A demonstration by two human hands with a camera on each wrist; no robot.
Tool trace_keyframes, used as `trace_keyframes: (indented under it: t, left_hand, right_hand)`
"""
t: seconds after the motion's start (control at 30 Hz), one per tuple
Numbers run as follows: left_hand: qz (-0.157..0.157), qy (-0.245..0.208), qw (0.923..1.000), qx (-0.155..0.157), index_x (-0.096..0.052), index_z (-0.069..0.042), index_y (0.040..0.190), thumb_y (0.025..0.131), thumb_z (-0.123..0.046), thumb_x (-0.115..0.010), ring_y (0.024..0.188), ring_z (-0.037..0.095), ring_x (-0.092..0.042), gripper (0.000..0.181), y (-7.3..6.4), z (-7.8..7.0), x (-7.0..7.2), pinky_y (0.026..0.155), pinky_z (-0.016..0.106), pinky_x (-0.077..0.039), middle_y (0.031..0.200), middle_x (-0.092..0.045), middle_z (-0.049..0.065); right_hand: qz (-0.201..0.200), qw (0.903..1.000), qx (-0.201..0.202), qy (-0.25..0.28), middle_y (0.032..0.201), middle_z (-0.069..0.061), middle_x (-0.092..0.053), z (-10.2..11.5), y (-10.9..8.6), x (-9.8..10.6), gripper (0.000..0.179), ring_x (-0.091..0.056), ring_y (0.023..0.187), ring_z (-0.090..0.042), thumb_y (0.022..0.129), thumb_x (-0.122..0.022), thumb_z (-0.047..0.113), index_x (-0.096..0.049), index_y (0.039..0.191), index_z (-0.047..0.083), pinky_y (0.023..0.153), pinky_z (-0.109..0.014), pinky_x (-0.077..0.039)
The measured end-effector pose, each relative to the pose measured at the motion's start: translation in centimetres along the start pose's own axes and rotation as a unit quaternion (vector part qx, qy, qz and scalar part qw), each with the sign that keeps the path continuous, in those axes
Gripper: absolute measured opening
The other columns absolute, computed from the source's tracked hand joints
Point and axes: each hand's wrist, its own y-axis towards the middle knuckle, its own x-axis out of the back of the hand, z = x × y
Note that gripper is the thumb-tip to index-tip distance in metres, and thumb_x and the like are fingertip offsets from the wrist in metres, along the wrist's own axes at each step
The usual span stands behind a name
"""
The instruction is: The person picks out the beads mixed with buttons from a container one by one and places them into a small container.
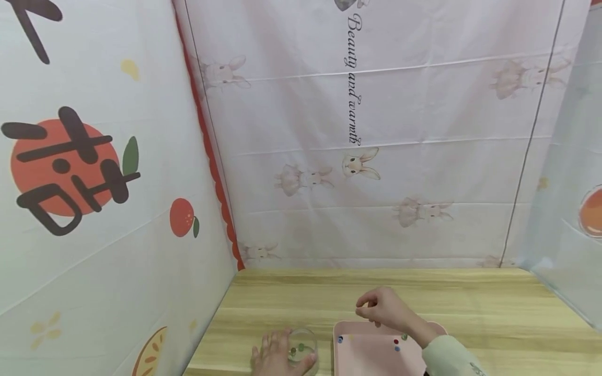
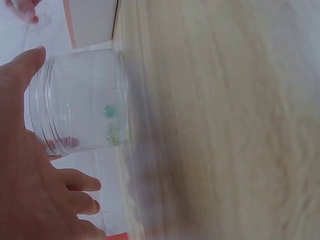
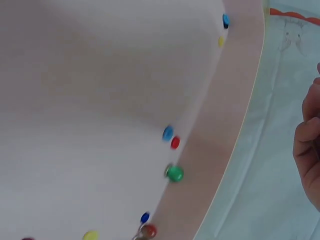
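My left hand (image 1: 277,355) grips a clear round jar (image 2: 85,100) by its threaded rim, thumb on one side and a finger on the other; the remaining fingers stick out beside it. Inside the jar, at its bottom, lie a green ball (image 2: 110,111) and a clear, greenish ball (image 2: 115,134). Over the far edge of a pink tray (image 1: 367,355) hovers my right hand (image 1: 386,309), its fingers curled and its thumb and index fingertips close together. I cannot tell whether anything sits between them.
Along the tray wall are a green ball (image 3: 175,173), a red piece (image 3: 175,142), a blue piece (image 3: 168,133), a brownish-red ball (image 3: 148,230) and several other small coloured pieces. The wood-grain table (image 1: 291,292) is bounded by printed cloth walls (image 1: 376,224) at back and sides.
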Motion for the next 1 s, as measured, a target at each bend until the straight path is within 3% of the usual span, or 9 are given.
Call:
trace_keyframes:
  t: [0.43,0.63,0.77,1.0]
  left_hand:
    - [-0.006,0.011,0.9999,0.003,-0.053,-0.013,0.137,0.073,-0.086,-0.055,0.135,0.054,-0.038,0.098,-0.1,0.0,0.6,0.105,0.080,-0.017,0.142,-0.051,0.027]
    - [-0.001,0.004,1.0000,0.005,-0.052,-0.012,0.139,0.072,-0.087,-0.055,0.136,0.054,-0.037,0.100,-0.2,-0.2,0.5,0.106,0.080,-0.016,0.144,-0.048,0.030]
    - [0.000,0.003,1.0000,-0.001,-0.052,-0.011,0.138,0.074,-0.085,-0.056,0.136,0.056,-0.036,0.098,-0.2,-0.3,0.6,0.105,0.081,-0.016,0.143,-0.048,0.030]
    - [-0.001,0.000,1.0000,0.000,-0.052,-0.013,0.139,0.073,-0.086,-0.055,0.137,0.055,-0.036,0.099,-0.1,-0.3,0.1,0.106,0.081,-0.016,0.144,-0.047,0.030]
  right_hand:
    - [-0.004,0.9991,-0.041,0.008,0.065,-0.005,-0.061,-2.5,-2.7,2.8,0.023,-0.053,0.050,-0.012,0.093,-0.070,0.019,-0.072,0.107,0.002,0.049,-0.028,-0.050]
    - [-0.008,0.9979,-0.065,-0.005,0.065,-0.003,-0.063,-3.5,-4.4,4.5,0.024,-0.048,0.045,-0.007,0.093,-0.070,0.023,-0.073,0.108,0.005,0.039,-0.021,-0.041]
    - [-0.008,0.9979,-0.063,-0.013,0.063,-0.005,-0.062,-4.4,-5.2,4.9,0.022,-0.043,0.042,-0.005,0.093,-0.070,0.021,-0.073,0.107,0.005,0.037,-0.016,-0.036]
    - [0.005,0.9982,-0.044,-0.040,0.063,-0.004,-0.065,-5.8,-6.2,4.8,0.019,-0.052,0.045,-0.006,0.091,-0.071,0.014,-0.074,0.104,0.001,0.042,-0.020,-0.046]
